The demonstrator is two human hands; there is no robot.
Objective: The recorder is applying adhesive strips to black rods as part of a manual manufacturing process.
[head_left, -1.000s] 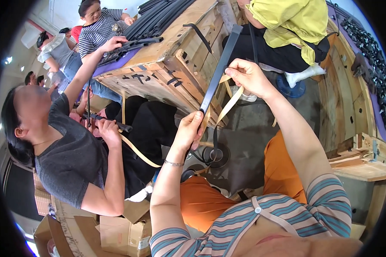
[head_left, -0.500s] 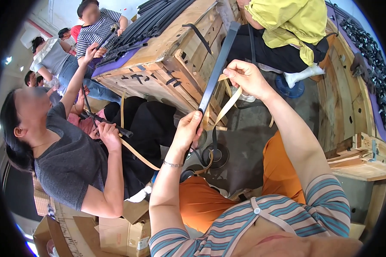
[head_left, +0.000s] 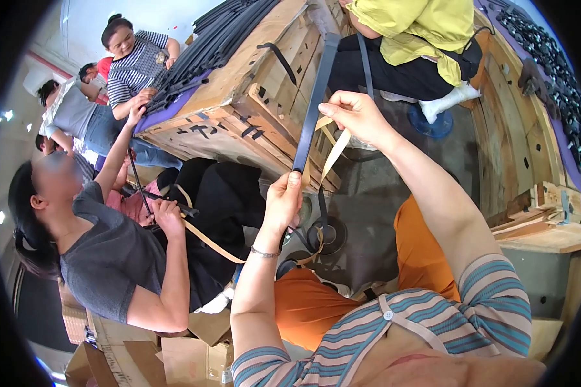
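My left hand (head_left: 284, 201) is wrapped round the lower part of a long, flat black strip (head_left: 315, 103), which slants up and away. Higher along the strip, my right hand (head_left: 356, 117) pinches a narrow tan tape (head_left: 336, 155) between thumb and fingers, close to the strip's right side. From those fingers the tape hangs down in a loose length. A black band (head_left: 322, 206) dangles below it, beside my left hand. Whether the tape touches the strip is hard to make out.
A wooden crate (head_left: 252, 116) carrying many black strips (head_left: 229, 39) stands ahead. To my left a co-worker in a grey shirt (head_left: 122, 258) handles black strips and tan tape. Someone in yellow (head_left: 426, 26) sits ahead. Another crate (head_left: 516, 116) with dark parts stands right; cardboard boxes (head_left: 190, 358) lie lower left.
The view has shifted slightly. Both my hands keep their holds, with little movement along the strip. The co-worker's raised hand at left has lowered toward the strips on the crate.
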